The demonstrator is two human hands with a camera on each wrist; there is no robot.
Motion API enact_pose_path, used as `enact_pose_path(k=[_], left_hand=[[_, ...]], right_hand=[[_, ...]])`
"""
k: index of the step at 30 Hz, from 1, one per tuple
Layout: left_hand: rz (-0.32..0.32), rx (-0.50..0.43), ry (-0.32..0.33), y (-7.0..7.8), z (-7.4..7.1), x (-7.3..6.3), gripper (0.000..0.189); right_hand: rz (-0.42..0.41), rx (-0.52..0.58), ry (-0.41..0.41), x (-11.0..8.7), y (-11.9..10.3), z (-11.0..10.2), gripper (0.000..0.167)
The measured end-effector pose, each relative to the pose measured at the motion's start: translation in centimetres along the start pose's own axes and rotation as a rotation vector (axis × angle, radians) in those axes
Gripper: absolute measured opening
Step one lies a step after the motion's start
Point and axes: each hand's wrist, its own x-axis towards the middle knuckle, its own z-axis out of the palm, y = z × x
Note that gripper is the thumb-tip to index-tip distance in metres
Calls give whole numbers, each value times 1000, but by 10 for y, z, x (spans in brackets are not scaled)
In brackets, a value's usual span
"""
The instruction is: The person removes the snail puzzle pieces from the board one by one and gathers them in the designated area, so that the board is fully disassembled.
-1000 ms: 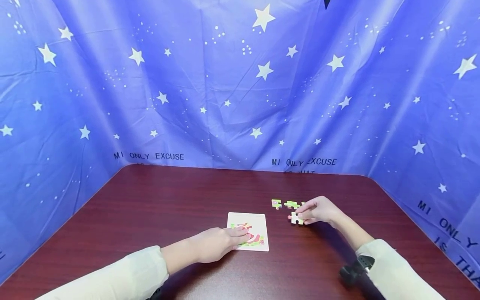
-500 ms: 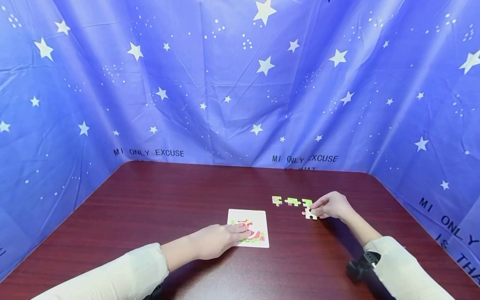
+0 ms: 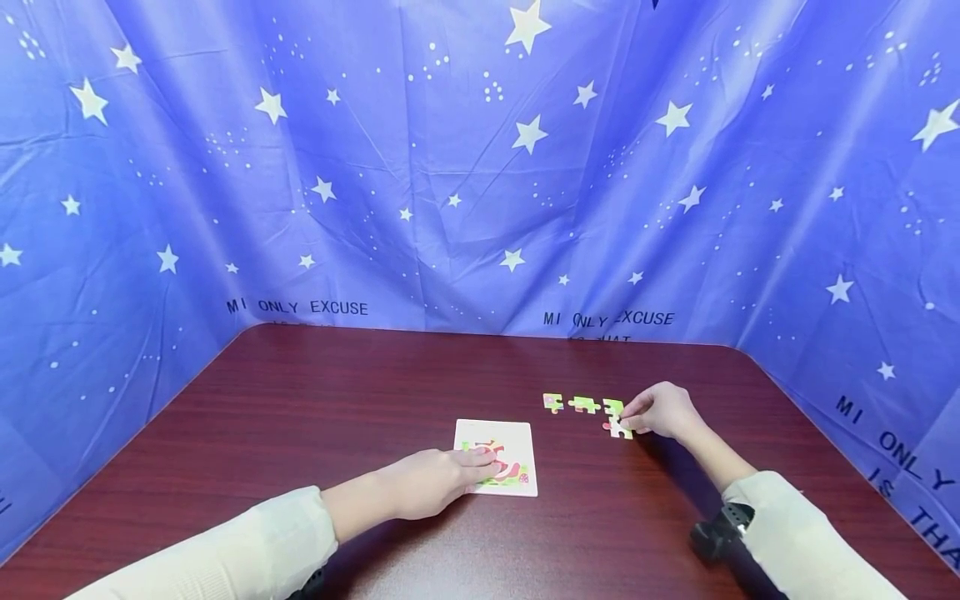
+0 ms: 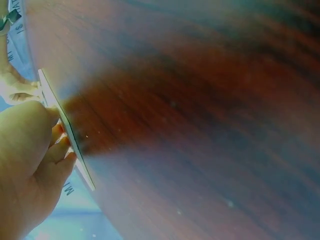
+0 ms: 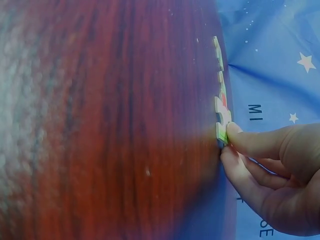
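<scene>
My left hand rests with outstretched fingers on a pale square puzzle board, covering part of its red and green picture. The left wrist view catches that board nearly edge-on, fingertips at its face. Between thumb and fingers, my right hand pinches a puzzle piece by its right side, low over the table. Just beyond this piece lies a green corner piece, the two edges meeting in the head view. From the right wrist, the pinched piece shows a pale face and a green patch.
Two more loose pieces, a green one and one with a pink-violet spot, continue the row leftward. The dark red wooden table ends at a blue star-printed curtain. A black wrist device sits at the right cuff.
My right hand has carried the pinched piece to the right, up against the near side of the corner piece, which now shows more fully. The left hand has stayed on the board.
</scene>
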Motion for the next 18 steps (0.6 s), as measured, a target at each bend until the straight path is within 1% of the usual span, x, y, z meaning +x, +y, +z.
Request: enact_pose_path(k=[5, 10, 14, 18], left_hand=[[-7, -17, -3, 0, 0, 0, 41], [-4, -14, -2, 0, 0, 0, 41], [0, -7, 7, 1, -2, 0, 41], [-8, -6, 3, 2, -2, 0, 41]], right_hand=[[-12, -31, 18, -1, -2, 0, 6], [-23, -29, 36, -2, -4, -1, 6], [-11, -39, 44, -3, -5, -1, 6], [-1, -59, 54, -4, -4, 0, 7]])
